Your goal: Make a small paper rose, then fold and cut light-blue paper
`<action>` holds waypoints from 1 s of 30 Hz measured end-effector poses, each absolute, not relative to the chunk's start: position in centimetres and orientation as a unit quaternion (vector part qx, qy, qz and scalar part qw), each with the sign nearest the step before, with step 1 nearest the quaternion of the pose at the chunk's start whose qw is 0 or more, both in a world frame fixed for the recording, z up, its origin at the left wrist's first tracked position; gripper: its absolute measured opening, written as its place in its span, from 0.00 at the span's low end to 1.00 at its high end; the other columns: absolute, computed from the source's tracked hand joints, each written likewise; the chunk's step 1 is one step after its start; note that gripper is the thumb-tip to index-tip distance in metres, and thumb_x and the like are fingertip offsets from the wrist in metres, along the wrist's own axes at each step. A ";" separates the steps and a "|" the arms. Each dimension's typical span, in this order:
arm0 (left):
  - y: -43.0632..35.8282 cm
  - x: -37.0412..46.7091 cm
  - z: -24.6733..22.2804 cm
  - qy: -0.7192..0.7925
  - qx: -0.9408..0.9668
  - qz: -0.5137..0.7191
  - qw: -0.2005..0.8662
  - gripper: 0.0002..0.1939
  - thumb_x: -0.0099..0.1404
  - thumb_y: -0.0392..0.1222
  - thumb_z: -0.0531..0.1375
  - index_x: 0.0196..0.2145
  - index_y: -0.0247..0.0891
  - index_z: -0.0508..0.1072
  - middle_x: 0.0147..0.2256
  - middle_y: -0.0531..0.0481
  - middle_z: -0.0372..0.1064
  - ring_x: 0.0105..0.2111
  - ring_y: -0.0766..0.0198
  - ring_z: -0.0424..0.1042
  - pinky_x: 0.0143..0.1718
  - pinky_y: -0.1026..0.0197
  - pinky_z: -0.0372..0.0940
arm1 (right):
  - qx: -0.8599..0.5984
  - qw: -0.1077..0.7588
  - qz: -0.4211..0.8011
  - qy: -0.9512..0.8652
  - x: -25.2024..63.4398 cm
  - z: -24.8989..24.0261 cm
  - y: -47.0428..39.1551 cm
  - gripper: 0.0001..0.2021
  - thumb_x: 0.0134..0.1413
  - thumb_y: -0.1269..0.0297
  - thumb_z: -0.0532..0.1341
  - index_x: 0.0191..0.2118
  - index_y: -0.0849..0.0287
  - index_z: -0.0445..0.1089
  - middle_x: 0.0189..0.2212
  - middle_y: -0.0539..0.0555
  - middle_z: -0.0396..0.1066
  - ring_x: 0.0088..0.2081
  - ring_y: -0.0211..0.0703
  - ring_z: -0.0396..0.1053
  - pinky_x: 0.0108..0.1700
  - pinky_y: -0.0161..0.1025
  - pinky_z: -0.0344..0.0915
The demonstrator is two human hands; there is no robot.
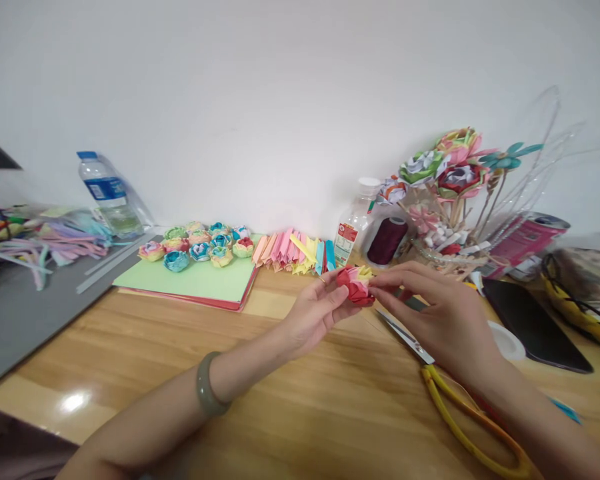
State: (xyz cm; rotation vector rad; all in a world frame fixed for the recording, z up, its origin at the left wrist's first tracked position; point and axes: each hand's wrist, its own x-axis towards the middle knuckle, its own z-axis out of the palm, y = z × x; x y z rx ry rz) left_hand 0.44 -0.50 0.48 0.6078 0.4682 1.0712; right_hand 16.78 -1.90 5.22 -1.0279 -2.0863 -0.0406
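Observation:
A paper flower (356, 287), red outside with pink and yellow inside, is held above the table. My left hand (320, 307) grips it from the left, thumb in front and fingers behind. On its right side, my right hand (430, 303) pinches the edge of its petals with thumb and fingertips. Below my right hand lies a pair of scissors (443, 393) with yellow handles, its blades pointing up and left. Just behind the flower sits a row of folded paper pieces (290, 252) in orange, pink, yellow and blue.
Several finished paper flowers (200, 251) rest on a stack of green and red paper (180, 285). Behind stand a clear bottle (353, 220), a dark thread spool (387, 241) and a flower bouquet (455, 170). A black phone (537, 327) lies right; a water bottle (107, 193) stands left.

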 end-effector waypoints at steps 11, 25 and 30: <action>-0.5 0.2 0.5 0.189 0.296 0.492 0.797 0.25 0.50 0.33 0.67 0.47 0.40 0.69 0.41 0.50 0.70 0.37 0.68 0.72 0.43 0.64 0.64 | -0.424 0.380 -0.041 -0.821 16.6 4.8 -2.1 0.02 0.54 0.69 0.59 0.32 0.56 0.69 0.32 0.52 0.72 0.31 0.38 0.70 0.30 0.34 0.66; 0.1 0.2 0.1 0.254 0.467 0.538 0.654 0.26 0.46 0.29 0.67 0.44 0.41 0.70 0.41 0.50 0.70 0.39 0.64 0.71 0.41 0.61 0.65 | -0.407 0.355 -0.006 -0.841 16.6 5.1 -2.1 0.04 0.52 0.71 0.58 0.33 0.57 0.69 0.30 0.52 0.69 0.28 0.35 0.66 0.28 0.34 0.63; 0.4 0.0 -0.3 0.255 0.536 0.537 0.599 0.27 0.48 0.30 0.66 0.46 0.42 0.67 0.52 0.47 0.62 0.45 0.62 0.69 0.42 0.62 0.66 | -0.412 0.339 -0.005 -0.846 16.9 4.9 -2.0 0.03 0.53 0.70 0.58 0.34 0.58 0.69 0.31 0.52 0.68 0.26 0.34 0.65 0.28 0.34 0.62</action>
